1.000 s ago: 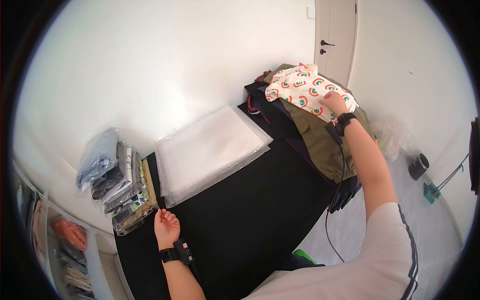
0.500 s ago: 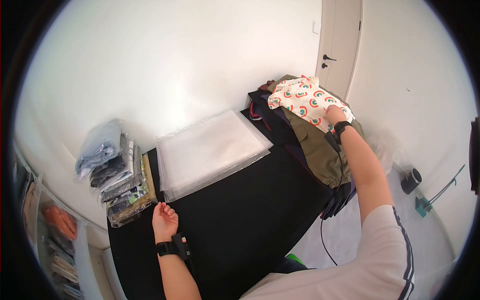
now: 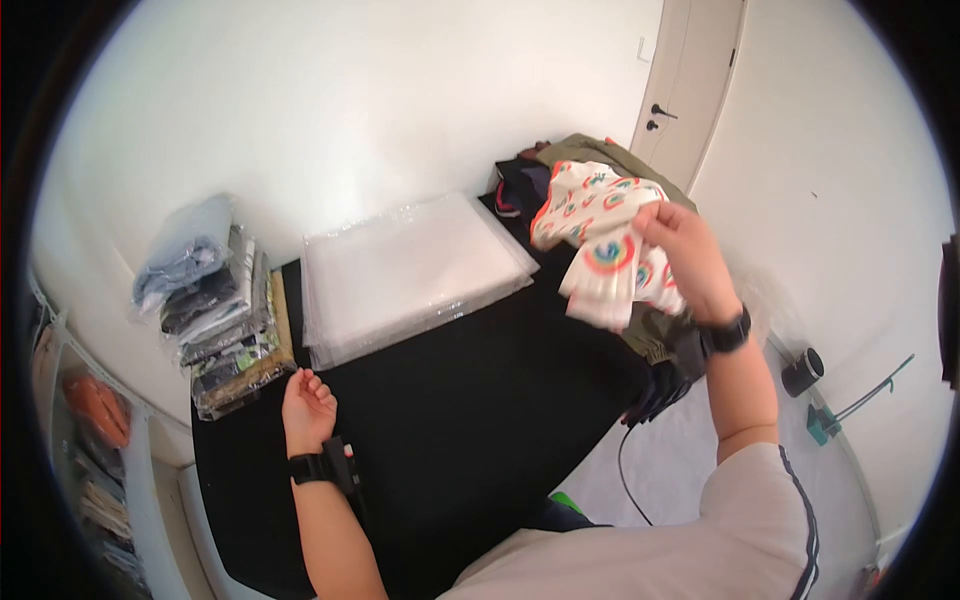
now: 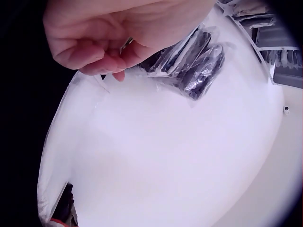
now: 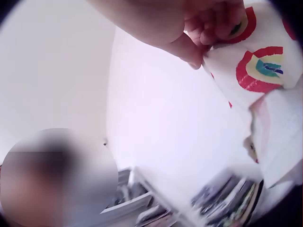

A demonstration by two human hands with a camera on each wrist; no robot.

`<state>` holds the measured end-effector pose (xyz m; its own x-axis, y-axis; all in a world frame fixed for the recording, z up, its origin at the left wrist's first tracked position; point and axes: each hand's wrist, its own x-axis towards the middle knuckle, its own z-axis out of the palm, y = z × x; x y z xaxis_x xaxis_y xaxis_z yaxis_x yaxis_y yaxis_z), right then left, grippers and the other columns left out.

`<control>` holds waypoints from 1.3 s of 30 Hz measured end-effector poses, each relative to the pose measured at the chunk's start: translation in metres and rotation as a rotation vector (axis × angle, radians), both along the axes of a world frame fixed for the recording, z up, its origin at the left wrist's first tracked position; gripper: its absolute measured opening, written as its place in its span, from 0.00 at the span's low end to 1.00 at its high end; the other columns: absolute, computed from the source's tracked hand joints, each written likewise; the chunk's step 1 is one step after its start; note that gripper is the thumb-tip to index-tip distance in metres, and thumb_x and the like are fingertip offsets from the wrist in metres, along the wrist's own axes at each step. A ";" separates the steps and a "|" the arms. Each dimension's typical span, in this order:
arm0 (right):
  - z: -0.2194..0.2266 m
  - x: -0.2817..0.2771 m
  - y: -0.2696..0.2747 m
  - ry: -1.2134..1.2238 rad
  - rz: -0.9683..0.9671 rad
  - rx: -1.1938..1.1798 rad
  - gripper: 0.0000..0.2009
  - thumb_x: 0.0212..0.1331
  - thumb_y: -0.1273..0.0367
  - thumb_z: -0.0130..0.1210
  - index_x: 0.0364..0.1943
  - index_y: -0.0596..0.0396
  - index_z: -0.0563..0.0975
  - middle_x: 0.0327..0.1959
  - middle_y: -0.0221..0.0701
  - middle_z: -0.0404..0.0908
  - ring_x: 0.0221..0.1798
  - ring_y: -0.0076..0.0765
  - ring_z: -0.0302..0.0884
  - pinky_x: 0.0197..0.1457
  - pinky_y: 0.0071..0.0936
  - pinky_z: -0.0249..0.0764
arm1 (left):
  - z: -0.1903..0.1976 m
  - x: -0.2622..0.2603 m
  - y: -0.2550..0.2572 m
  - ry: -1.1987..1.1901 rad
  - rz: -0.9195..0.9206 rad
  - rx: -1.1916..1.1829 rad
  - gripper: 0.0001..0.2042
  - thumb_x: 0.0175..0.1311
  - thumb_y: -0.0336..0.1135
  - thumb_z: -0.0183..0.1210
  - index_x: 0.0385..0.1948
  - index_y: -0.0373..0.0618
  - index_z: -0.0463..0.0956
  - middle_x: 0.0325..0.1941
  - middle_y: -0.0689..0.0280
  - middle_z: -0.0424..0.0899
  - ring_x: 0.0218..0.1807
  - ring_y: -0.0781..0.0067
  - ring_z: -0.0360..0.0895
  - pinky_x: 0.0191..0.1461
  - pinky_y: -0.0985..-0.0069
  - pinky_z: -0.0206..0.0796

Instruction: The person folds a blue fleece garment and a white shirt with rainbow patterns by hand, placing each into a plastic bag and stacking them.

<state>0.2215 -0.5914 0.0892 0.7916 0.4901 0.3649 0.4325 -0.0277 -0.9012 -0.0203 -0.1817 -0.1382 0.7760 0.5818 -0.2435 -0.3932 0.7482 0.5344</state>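
Observation:
My right hand point(image 3: 685, 250) pinches an edge of a cream rainbow-print garment point(image 3: 600, 200) between thumb and fingers, lifting that part. The rest of the cloth trails back over the clothes pile, and a loose flap hangs below the fingertips. In the right wrist view the garment point(image 5: 265, 68) drapes down from the pinch. My left hand point(image 3: 309, 412) rests on the black table with fingers loosely curled and nothing held. Its fingertips are close to the stack of bagged folded clothes point(image 3: 230, 330); in the left wrist view the hand point(image 4: 113, 35) overlaps that stack.
Clear plastic bags point(image 3: 415, 275) lie in a flat pile on the black table point(image 3: 450, 430), by the wall. An olive garment point(image 3: 620, 155) and dark clothes heap at the far right. Shelves point(image 3: 130, 450) stand left, and a cable point(image 3: 625, 470) hangs beyond the table's right edge.
My right hand has taken hold of the rainbow-print garment's edge and drawn it up toward me off the pile. The left hand stays beside the bagged stack. The head view has shifted slightly.

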 end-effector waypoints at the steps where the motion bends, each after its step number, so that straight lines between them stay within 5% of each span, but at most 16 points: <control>1: -0.005 -0.035 0.004 0.103 0.032 0.046 0.04 0.60 0.72 0.53 0.30 0.56 0.75 0.30 0.21 0.76 0.33 0.14 0.69 0.40 0.15 0.67 | 0.000 0.000 0.001 0.007 -0.002 0.010 0.08 0.65 0.39 0.51 0.27 0.49 0.72 0.18 0.75 0.66 0.19 0.81 0.63 0.22 0.82 0.55; 4: -0.034 -0.107 0.008 0.187 0.249 -0.148 0.02 0.59 0.73 0.54 0.31 0.54 0.75 0.29 0.19 0.75 0.34 0.13 0.69 0.40 0.15 0.67 | 0.000 -0.001 0.002 -0.016 -0.013 0.006 0.07 0.65 0.38 0.51 0.29 0.47 0.72 0.20 0.74 0.66 0.21 0.81 0.63 0.23 0.83 0.55; 6: -0.060 -0.127 0.016 0.134 0.592 -0.405 0.04 0.58 0.71 0.56 0.34 0.56 0.76 0.29 0.24 0.76 0.37 0.19 0.73 0.43 0.21 0.70 | -0.001 -0.003 0.002 -0.003 -0.013 -0.012 0.07 0.65 0.38 0.51 0.29 0.47 0.72 0.20 0.74 0.66 0.22 0.81 0.63 0.23 0.83 0.55; 7: -0.075 -0.124 0.019 -0.035 0.845 -0.464 0.06 0.58 0.70 0.56 0.35 0.57 0.77 0.31 0.29 0.78 0.39 0.23 0.74 0.44 0.23 0.70 | 0.000 -0.002 0.001 -0.012 -0.015 0.003 0.07 0.65 0.37 0.51 0.29 0.46 0.72 0.20 0.74 0.67 0.22 0.81 0.63 0.23 0.83 0.55; 9: -0.083 -0.102 0.024 0.006 0.931 -0.752 0.07 0.58 0.69 0.55 0.36 0.57 0.78 0.33 0.32 0.79 0.39 0.25 0.75 0.44 0.24 0.71 | 0.003 -0.002 0.000 -0.012 -0.018 0.017 0.07 0.65 0.37 0.51 0.30 0.46 0.72 0.21 0.73 0.67 0.23 0.80 0.64 0.23 0.83 0.55; 13: -0.099 -0.010 0.027 -0.138 0.225 -0.758 0.11 0.55 0.66 0.56 0.37 0.58 0.79 0.37 0.34 0.80 0.38 0.30 0.77 0.42 0.26 0.72 | 0.009 -0.001 -0.006 -0.007 -0.016 0.037 0.07 0.65 0.36 0.52 0.30 0.45 0.72 0.21 0.73 0.67 0.23 0.80 0.63 0.24 0.83 0.56; 15: -0.148 0.052 0.024 -0.186 -0.139 -0.541 0.13 0.54 0.63 0.58 0.37 0.59 0.79 0.35 0.34 0.81 0.37 0.29 0.77 0.40 0.27 0.72 | 0.011 -0.001 -0.007 -0.028 -0.036 0.048 0.07 0.65 0.36 0.52 0.30 0.45 0.72 0.21 0.73 0.67 0.23 0.80 0.63 0.24 0.83 0.55; 18: -0.160 0.063 0.026 0.016 -0.216 -0.583 0.15 0.53 0.62 0.58 0.37 0.61 0.79 0.32 0.35 0.81 0.35 0.31 0.78 0.39 0.27 0.72 | 0.016 0.001 -0.013 -0.024 -0.054 0.112 0.07 0.65 0.36 0.52 0.30 0.45 0.72 0.21 0.73 0.67 0.23 0.80 0.63 0.24 0.83 0.55; 23: -0.163 0.065 0.020 -0.004 -0.147 -0.483 0.15 0.55 0.63 0.57 0.39 0.62 0.79 0.31 0.35 0.81 0.33 0.31 0.77 0.39 0.26 0.72 | 0.029 0.004 -0.031 0.065 -0.026 0.294 0.08 0.65 0.37 0.52 0.31 0.44 0.73 0.24 0.72 0.71 0.24 0.81 0.66 0.25 0.83 0.57; 25: -0.154 0.060 0.012 -0.254 -0.282 -0.313 0.13 0.58 0.65 0.55 0.40 0.62 0.78 0.31 0.33 0.82 0.32 0.27 0.77 0.38 0.24 0.71 | 0.039 0.006 -0.046 0.137 -0.040 0.427 0.08 0.66 0.37 0.51 0.33 0.43 0.74 0.26 0.72 0.74 0.25 0.81 0.68 0.27 0.83 0.59; 28: -0.111 0.027 -0.011 0.190 -0.101 0.006 0.12 0.63 0.66 0.52 0.42 0.61 0.78 0.33 0.27 0.81 0.34 0.19 0.76 0.37 0.19 0.72 | 0.061 0.008 -0.078 0.145 -0.157 0.614 0.09 0.66 0.38 0.52 0.35 0.44 0.75 0.28 0.72 0.75 0.29 0.82 0.70 0.31 0.84 0.60; 31: -0.076 -0.004 -0.046 0.304 0.048 0.215 0.13 0.62 0.67 0.53 0.44 0.62 0.77 0.35 0.29 0.82 0.35 0.21 0.78 0.40 0.19 0.74 | 0.091 0.016 -0.114 0.157 -0.300 0.778 0.10 0.66 0.39 0.51 0.37 0.44 0.75 0.30 0.72 0.75 0.32 0.83 0.71 0.36 0.85 0.61; 39: -0.057 -0.083 -0.109 0.333 0.388 0.111 0.13 0.60 0.67 0.57 0.42 0.63 0.78 0.36 0.34 0.82 0.34 0.23 0.79 0.37 0.21 0.75 | 0.125 0.049 -0.198 0.139 -0.708 1.279 0.14 0.65 0.35 0.49 0.51 0.43 0.69 0.43 0.67 0.77 0.44 0.80 0.72 0.44 0.82 0.62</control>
<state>0.1389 -0.7006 0.0325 0.6414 0.7431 0.1906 0.0816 0.1810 -0.9801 0.0292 -0.3793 -0.0135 0.9988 -0.0298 0.0384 -0.0445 -0.2426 0.9691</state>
